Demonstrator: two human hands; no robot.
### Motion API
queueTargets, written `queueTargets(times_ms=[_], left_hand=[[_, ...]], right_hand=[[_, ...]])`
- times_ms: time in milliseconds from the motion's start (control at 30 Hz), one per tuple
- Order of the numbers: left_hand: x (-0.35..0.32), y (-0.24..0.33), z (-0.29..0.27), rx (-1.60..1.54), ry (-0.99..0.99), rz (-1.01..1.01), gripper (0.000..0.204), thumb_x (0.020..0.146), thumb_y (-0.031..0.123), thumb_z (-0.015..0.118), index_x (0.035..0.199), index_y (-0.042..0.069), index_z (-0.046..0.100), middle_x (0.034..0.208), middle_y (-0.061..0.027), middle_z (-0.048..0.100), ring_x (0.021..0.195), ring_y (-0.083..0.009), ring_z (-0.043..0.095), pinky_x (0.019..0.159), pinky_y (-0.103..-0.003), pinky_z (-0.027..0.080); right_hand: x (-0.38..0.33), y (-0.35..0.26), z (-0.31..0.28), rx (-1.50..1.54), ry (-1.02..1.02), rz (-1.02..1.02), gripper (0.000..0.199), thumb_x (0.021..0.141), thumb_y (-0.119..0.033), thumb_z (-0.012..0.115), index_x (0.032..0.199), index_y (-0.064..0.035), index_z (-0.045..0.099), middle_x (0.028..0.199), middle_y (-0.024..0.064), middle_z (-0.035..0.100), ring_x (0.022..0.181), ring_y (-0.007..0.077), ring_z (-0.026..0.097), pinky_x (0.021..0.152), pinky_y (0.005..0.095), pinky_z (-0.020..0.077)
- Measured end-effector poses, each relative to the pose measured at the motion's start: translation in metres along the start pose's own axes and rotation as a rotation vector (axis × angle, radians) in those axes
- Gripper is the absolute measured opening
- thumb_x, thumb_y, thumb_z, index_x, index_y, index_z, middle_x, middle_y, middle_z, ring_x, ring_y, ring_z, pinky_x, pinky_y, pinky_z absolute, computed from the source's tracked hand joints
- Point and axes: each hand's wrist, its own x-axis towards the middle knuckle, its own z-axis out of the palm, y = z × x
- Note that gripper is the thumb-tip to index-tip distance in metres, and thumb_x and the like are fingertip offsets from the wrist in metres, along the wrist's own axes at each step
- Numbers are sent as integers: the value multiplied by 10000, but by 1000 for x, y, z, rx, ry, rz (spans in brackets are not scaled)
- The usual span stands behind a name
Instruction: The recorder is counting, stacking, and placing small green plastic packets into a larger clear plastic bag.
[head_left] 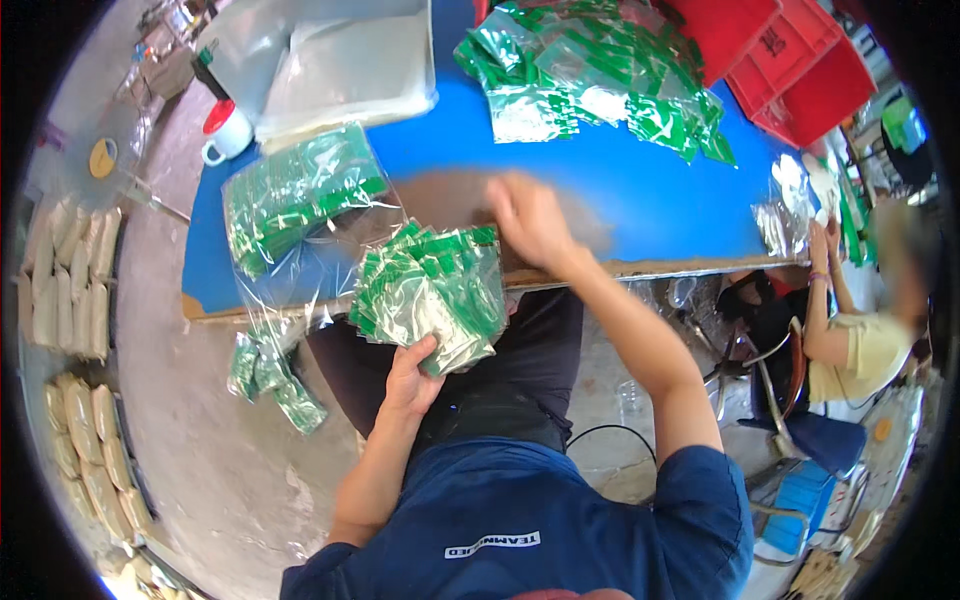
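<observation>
Left hand [412,375] sits closest, over the lap, fingers closed around the lower edge of a fanned stack of green-and-clear packets [432,292]. Stack fans up and away from that hand, long axis running from lap toward the table [650,200] edge, top of it overlapping the edge. Right hand [530,222] is just beyond and right of the stack's top corner, over the blue surface, motion-blurred; can't tell whether it's open or pinching anything. Right hand is the nearer one to the stack's free top end.

Counts:
- 1 held stack, packets too many and too overlapped to count
- 1 clear bag of green packets [295,195] left of the stack, on the table
- 1 loose bunch [272,375] hanging below the table edge, left of the left hand
- 1 big pile [590,75] far beyond the right hand
- 1 white mug with red lid [226,130] far left
- red crates [790,60] far right, at least 2

Another person's hands [825,245] work at the table's right end, well apart.
</observation>
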Motion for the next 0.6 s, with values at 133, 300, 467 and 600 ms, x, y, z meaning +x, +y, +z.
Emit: queueTargets(times_ms=[133,300,467,600], left_hand=[[-1,0,-6,-12,-24,-57,681,831,46,689,1444,45,394,1395,-101,528,1294,-284,512,1123,-478,387],[-15,12,-15,-42,-55,67,657,820,39,692,1421,32,427,1362,-112,554,1276,-294,529,1106,-485,411],[-10,16,-8,-15,-15,53,631,834,26,691,1411,39,436,1330,-114,578,1239,-286,564,1078,-471,448],[1,8,-5,-8,8,23,648,836,42,702,1421,48,425,1348,-103,566,1251,-266,555,1078,-458,447]], right_hand=[[52,73,13,-476,203,-96,562,965,-461,528,1302,-10,538,1316,296,521,1226,469,477,1008,566,384],[-21,4,15,-152,-230,-339,389,954,-341,565,1164,-15,596,1303,239,551,1246,408,501,1081,532,360],[13,-18,4,129,-287,100,312,992,-273,532,1103,-3,640,1171,250,636,1099,412,598,967,455,472],[79,91,15,-557,147,19,550,970,-473,529,1391,-120,506,1420,256,471,1325,479,404,1081,589,324]])
